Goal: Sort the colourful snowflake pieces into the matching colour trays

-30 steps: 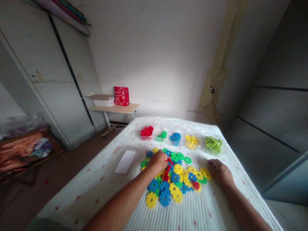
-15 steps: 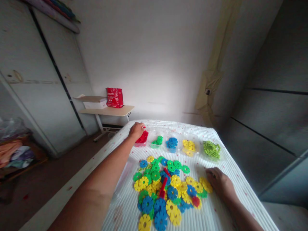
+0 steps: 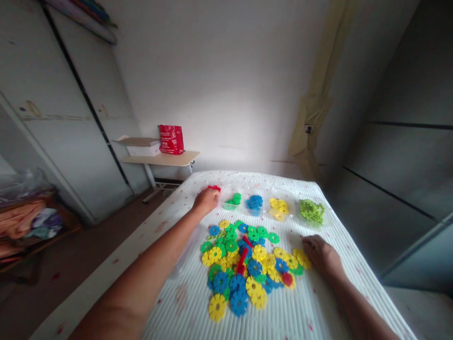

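Note:
My left hand (image 3: 206, 201) is at the far left of the table, in front of the clear box of red pieces (image 3: 214, 188) and covering most of it. Its fingers are curled closed; whatever they may hold is hidden. My right hand (image 3: 322, 255) lies palm down on the cloth, its fingers loosely extended beside the yellow flower discs (image 3: 301, 258) at the pile's right edge. Between my arms spreads a loose pile of notched plastic discs, among them blue discs (image 3: 239, 302) and green discs (image 3: 231, 245). Red pieces (image 3: 242, 262) lie on top.
Clear boxes line the back, with green discs (image 3: 233, 200), blue discs (image 3: 254, 203), yellow discs (image 3: 278, 206) and lime-green pieces (image 3: 311, 212). A clear lid-like sheet (image 3: 186, 252) lies beside my left forearm. Behind, a small table (image 3: 177, 159) bears a red bag (image 3: 171, 140) and a white box (image 3: 143, 149).
My left hand has come down and toward me from above the red box, now covering its front. My right hand stays beside the yellow discs. The view has shifted slightly.

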A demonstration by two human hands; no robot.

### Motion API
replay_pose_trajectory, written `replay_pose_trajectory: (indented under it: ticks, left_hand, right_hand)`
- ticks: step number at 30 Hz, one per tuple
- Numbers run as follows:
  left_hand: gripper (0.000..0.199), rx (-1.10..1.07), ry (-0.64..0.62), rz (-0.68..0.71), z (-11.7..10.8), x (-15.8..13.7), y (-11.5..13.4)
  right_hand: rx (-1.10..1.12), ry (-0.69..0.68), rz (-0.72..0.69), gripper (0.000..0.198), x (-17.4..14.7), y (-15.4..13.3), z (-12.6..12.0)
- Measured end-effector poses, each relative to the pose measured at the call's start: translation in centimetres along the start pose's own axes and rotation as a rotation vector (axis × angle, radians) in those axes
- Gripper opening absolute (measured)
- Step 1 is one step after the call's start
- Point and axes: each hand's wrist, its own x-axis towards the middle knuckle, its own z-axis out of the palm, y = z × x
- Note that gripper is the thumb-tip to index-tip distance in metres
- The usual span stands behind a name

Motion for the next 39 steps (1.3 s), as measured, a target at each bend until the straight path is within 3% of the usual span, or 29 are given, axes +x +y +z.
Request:
replay_pose_trajectory:
  ticks: [8, 14, 21, 28, 39]
  left_hand:
    - [0.022, 0.036, -0.257, 0.184, 1.6, -7.4, 6.2]
    - [0.021, 0.089, -0.36, 0.186, 3.1, -10.7, 8.8]
    - [0.007, 0.026, -0.357, 0.183, 4.5, -9.7, 7.4]
    - [0.019, -0.065, -0.244, 0.228, 4.7, -7.0, 6.4]
    - [0.025, -0.119, -0.303, 0.382, 6.9, -6.2, 6.6]
  right_hand:
    - [-0.005, 0.046, 0.007, 0.025, 0.0, -0.1, 0.0]
    - [-0.006, 0.045, 0.004, 0.025, -0.1, -0.2, 0.0]
    - [-0.002, 0.052, -0.005, 0.025, 0.0, -0.1, 0.0]
    - [-0.012, 0.056, 0.017, 0.026, -0.1, -0.3, 0.1]
    - [-0.008, 0.045, 0.004, 0.026, 0.0, 0.1, 0.3]
